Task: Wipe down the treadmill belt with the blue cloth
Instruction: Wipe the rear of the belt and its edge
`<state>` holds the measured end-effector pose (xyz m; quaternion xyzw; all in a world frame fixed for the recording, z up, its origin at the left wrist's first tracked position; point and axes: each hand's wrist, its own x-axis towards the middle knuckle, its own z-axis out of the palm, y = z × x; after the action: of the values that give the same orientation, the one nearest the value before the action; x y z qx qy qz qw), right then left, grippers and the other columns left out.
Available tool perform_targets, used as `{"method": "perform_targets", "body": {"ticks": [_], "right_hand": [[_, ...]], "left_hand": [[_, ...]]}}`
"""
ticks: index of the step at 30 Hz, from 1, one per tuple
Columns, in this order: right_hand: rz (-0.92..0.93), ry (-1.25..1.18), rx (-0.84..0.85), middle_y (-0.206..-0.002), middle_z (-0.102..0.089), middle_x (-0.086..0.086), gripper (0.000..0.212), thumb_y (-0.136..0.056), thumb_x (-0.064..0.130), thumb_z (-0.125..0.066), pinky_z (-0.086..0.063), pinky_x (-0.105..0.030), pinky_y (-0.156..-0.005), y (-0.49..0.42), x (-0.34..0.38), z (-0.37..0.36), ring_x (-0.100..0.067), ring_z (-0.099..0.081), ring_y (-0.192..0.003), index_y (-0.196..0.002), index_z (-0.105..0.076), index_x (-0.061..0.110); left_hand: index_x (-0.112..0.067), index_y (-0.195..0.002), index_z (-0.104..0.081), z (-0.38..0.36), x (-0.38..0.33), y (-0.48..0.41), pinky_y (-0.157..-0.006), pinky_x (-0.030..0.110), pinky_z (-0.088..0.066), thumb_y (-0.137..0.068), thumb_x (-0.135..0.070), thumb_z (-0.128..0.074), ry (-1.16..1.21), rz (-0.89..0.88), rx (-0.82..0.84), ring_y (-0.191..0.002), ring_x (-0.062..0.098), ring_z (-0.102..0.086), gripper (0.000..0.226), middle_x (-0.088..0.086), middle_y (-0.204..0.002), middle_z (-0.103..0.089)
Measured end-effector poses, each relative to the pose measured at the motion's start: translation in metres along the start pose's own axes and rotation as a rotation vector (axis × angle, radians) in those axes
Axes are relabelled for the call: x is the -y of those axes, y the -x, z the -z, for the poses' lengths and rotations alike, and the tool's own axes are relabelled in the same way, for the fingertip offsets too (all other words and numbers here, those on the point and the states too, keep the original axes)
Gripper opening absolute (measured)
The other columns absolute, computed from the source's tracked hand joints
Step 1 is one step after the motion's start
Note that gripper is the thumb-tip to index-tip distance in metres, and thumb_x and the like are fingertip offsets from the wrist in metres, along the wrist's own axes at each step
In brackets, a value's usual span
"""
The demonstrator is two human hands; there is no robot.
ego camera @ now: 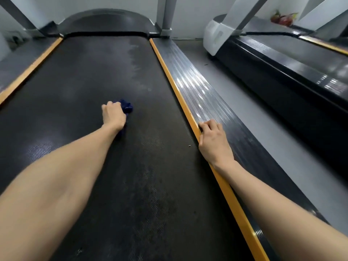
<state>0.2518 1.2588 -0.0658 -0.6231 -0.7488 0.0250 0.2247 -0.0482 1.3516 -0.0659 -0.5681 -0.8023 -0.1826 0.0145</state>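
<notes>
Mid-wipe here. The left hand [114, 115] is clenched round the blue cloth [126, 107], which is bunched into a wad and pressed onto the treadmill belt [94, 72]. That's well to the left of the orange strip [175, 85] on the right edge, roughly mid-width of the belt. The right hand [212, 140] is parked right on that strip. Its fingers are bent over onto the ribbed side rail [203, 95] just right of it, and the thumb is hooked along the strip. It looks like a bracing grip and it carries nothing else.

My take on doing this pass well:
- Open the wad out a bit. A tight ball only touches a narrow stripe, so a flatter pad covers more per stroke.
- Work in straight lanes running parallel to the orange strip and overlap each one.
- There's a damp-looking streak [134, 59] just left of the strip, up toward the motor hood [105, 21]. The patches nearer the camera look dull and patchy, so I'd guess there's plenty left to cover.
- A small speck [189, 146] sits on the belt right beside the strip, close to the right hand. It's easy to miss, so run the last lane tight against the strip.
- Use the right hand to take the body weight, so the wiping arm can push evenly.
</notes>
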Motion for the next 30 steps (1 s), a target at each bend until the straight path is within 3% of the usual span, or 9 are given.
{"method": "perform_targets", "body": {"ticks": [4,8,13,16,20,24,26,28,30], "right_hand": [[0.001,-0.005,0.013,-0.129,-0.045,-0.005,0.037,-0.097,0.019,-0.036,-0.034,-0.035,-0.103,0.000,0.001,0.001,-0.021,-0.037,-0.118,-0.132,-0.045,0.012],[0.004,-0.030,0.039,-0.130,-0.044,-0.005,0.037,-0.098,0.020,-0.036,-0.032,-0.035,-0.104,0.000,0.000,0.004,-0.020,-0.037,-0.119,-0.133,-0.045,0.013],[-0.003,-0.028,0.031,-0.129,-0.045,-0.006,0.037,-0.098,0.019,-0.035,-0.033,-0.036,-0.104,0.002,0.001,0.004,-0.021,-0.037,-0.119,-0.132,-0.046,0.011],[-0.020,-0.015,0.036,-0.131,-0.043,-0.007,0.037,-0.097,0.019,-0.037,-0.035,-0.037,-0.103,0.000,0.002,0.005,-0.023,-0.037,-0.121,-0.132,-0.047,0.012],[-0.023,-0.012,0.080,-0.132,-0.043,-0.007,0.035,-0.097,0.017,-0.039,-0.035,-0.036,-0.103,0.003,0.008,0.012,-0.023,-0.037,-0.121,-0.130,-0.048,0.010],[-0.091,-0.137,0.126,-0.136,-0.045,-0.009,0.037,-0.096,0.011,-0.041,-0.032,-0.035,-0.107,0.014,0.021,0.026,-0.023,-0.038,-0.126,-0.133,-0.047,0.005],[-0.114,-0.156,0.136,-0.137,-0.046,-0.008,0.040,-0.094,0.009,-0.045,-0.031,-0.035,-0.109,0.029,0.027,0.034,-0.021,-0.040,-0.127,-0.134,-0.048,0.006],[-0.082,-0.076,0.173,-0.135,-0.048,-0.006,0.039,-0.093,0.010,-0.047,-0.033,-0.035,-0.108,0.049,0.031,0.041,-0.021,-0.043,-0.125,-0.132,-0.050,0.007],[-0.060,0.023,0.183,-0.131,-0.050,-0.007,0.037,-0.092,0.009,-0.046,-0.035,-0.036,-0.105,0.066,0.027,0.051,-0.024,-0.045,-0.122,-0.129,-0.052,0.006]], "left_hand": [[-0.008,-0.125,-0.059,-0.021,-0.072,0.022,-0.093,0.038,-0.044,-0.092,-0.005,-0.047,0.310,-0.266,0.126,-0.110,0.041,-0.049,0.035,0.022,-0.124,-0.058],[-0.011,-0.128,-0.056,-0.014,-0.087,0.047,-0.094,0.034,-0.032,-0.097,-0.005,-0.040,0.228,-0.602,0.182,-0.105,0.033,-0.043,0.035,0.010,-0.131,-0.056],[-0.005,-0.123,-0.052,-0.013,-0.041,0.015,-0.093,0.042,-0.037,-0.090,0.000,-0.044,0.046,-0.316,0.079,-0.107,0.037,-0.041,0.034,0.019,-0.123,-0.056],[-0.009,-0.133,-0.051,-0.015,-0.064,0.050,-0.096,0.035,-0.032,-0.092,0.000,-0.044,0.149,-0.356,0.084,-0.104,0.034,-0.039,0.042,0.011,-0.136,-0.050],[-0.018,-0.133,-0.052,0.006,-0.073,0.118,-0.089,0.023,-0.030,-0.097,-0.009,-0.042,0.276,-0.701,0.241,-0.090,0.020,-0.031,0.038,-0.001,-0.142,-0.046],[-0.022,-0.136,-0.048,0.020,-0.049,0.154,-0.085,0.020,-0.028,-0.096,-0.012,-0.046,0.216,-0.998,0.314,-0.094,0.024,-0.040,0.041,-0.003,-0.142,-0.045],[-0.024,-0.129,-0.054,0.018,-0.048,0.141,-0.086,0.026,-0.034,-0.095,-0.021,-0.042,0.188,-0.850,0.297,-0.096,0.029,-0.048,0.036,0.007,-0.129,-0.055],[-0.018,-0.119,-0.055,0.016,-0.052,0.128,-0.087,0.034,-0.042,-0.094,-0.019,-0.035,0.190,-0.495,0.235,-0.099,0.033,-0.050,0.031,0.014,-0.117,-0.056],[-0.010,-0.112,-0.055,0.012,-0.063,0.143,-0.089,0.038,-0.042,-0.097,-0.010,-0.036,0.120,-0.436,0.119,-0.103,0.031,-0.044,0.024,0.012,-0.116,-0.057]]}}
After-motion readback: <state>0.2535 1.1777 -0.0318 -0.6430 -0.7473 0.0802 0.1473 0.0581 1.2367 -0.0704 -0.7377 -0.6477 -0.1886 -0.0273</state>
